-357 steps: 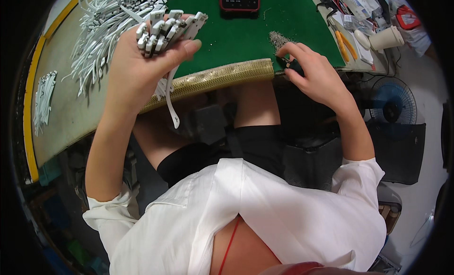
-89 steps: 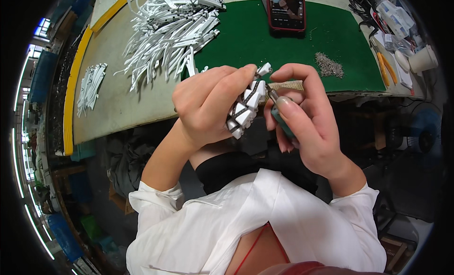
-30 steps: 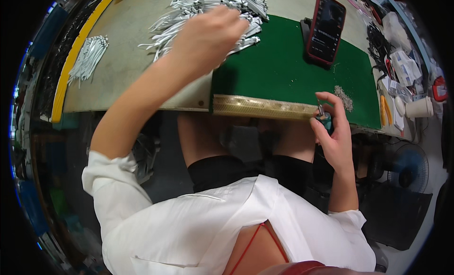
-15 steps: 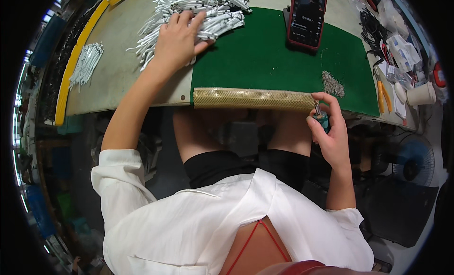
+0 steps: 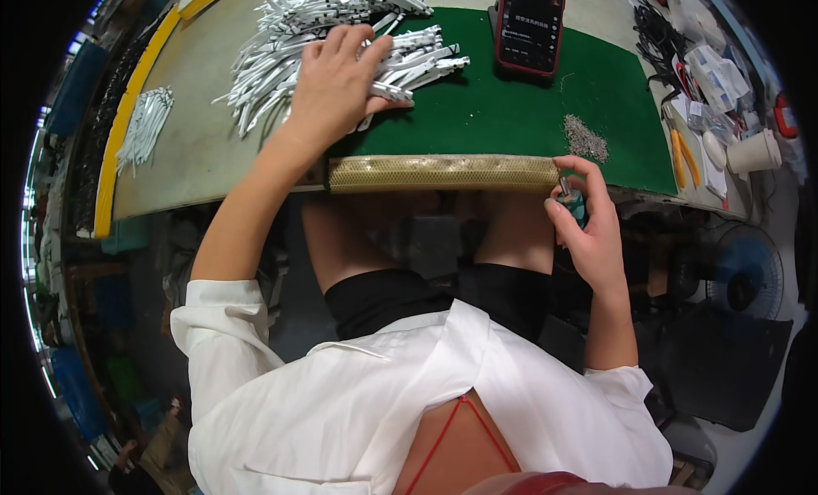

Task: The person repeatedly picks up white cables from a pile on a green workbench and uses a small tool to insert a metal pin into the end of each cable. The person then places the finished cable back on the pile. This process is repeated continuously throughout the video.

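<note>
My left hand [image 5: 334,88] lies over a big heap of white cables [image 5: 273,48] with dark marks at their ends. Its fingers and thumb close round several of them, whose ends spread out onto the green mat [image 5: 503,112]. Beside the right end of a gold mesh strip [image 5: 443,174] along the table's front edge, my right hand [image 5: 594,235] is curled round a small tool with a green handle [image 5: 573,207] and a short metal shaft. Its index finger touches the strip's end. The tool's tip is too small to make out.
A smartphone [image 5: 528,26] stands at the mat's far side. A small pile of greyish bits [image 5: 584,139] lies at its right. Farther right are orange-handled pliers [image 5: 680,154], a white cup [image 5: 753,152] and black cables [image 5: 660,39]. A smaller white cable bundle [image 5: 145,127] lies at far left.
My left hand has moved right, drawing some white cables apart from the heap and farther over the mat. The right hand keeps its place by the strip's end. The whole view has shifted slightly.
</note>
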`<state>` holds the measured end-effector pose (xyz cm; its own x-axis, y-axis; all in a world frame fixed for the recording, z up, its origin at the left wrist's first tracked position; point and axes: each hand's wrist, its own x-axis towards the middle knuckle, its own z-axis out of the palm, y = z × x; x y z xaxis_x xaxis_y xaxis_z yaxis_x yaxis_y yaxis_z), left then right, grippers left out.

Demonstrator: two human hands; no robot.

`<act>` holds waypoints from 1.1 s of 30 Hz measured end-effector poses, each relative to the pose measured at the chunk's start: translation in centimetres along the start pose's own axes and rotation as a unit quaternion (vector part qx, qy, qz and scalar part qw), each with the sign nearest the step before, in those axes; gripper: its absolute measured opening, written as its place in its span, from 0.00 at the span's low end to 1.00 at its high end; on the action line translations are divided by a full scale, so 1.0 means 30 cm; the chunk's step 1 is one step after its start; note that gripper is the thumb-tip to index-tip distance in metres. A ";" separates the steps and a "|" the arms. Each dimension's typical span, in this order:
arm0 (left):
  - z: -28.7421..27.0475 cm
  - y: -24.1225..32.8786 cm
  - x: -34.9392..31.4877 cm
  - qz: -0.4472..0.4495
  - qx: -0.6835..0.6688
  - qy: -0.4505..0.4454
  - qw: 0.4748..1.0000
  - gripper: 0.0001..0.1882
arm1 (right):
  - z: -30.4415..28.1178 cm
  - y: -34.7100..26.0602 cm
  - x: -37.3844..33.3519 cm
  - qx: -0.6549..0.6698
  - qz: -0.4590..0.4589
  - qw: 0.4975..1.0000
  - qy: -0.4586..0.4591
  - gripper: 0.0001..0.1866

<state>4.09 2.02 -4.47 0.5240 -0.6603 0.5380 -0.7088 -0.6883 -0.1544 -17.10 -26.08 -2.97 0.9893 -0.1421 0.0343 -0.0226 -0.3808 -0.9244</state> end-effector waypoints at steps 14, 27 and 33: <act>-0.032 -0.089 0.081 -0.027 -0.191 -0.055 0.980 0.12 | -0.026 -0.018 0.011 -0.005 0.013 0.999 0.036 0.22; -0.104 -0.093 0.125 -0.062 -0.444 0.150 0.881 0.12 | -0.198 -0.030 0.121 -0.382 -0.086 0.916 -0.089 0.17; -0.140 0.276 -0.037 -0.181 -0.604 -0.039 0.775 0.13 | -0.178 -0.024 0.152 -0.437 -0.071 0.891 -0.095 0.15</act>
<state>-4.33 -1.67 -2.86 0.7848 -0.5390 0.3059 -0.4097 -0.0809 0.9086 -13.34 -31.34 -0.12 0.9958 0.0909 -0.0143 0.0840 -0.9611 -0.2632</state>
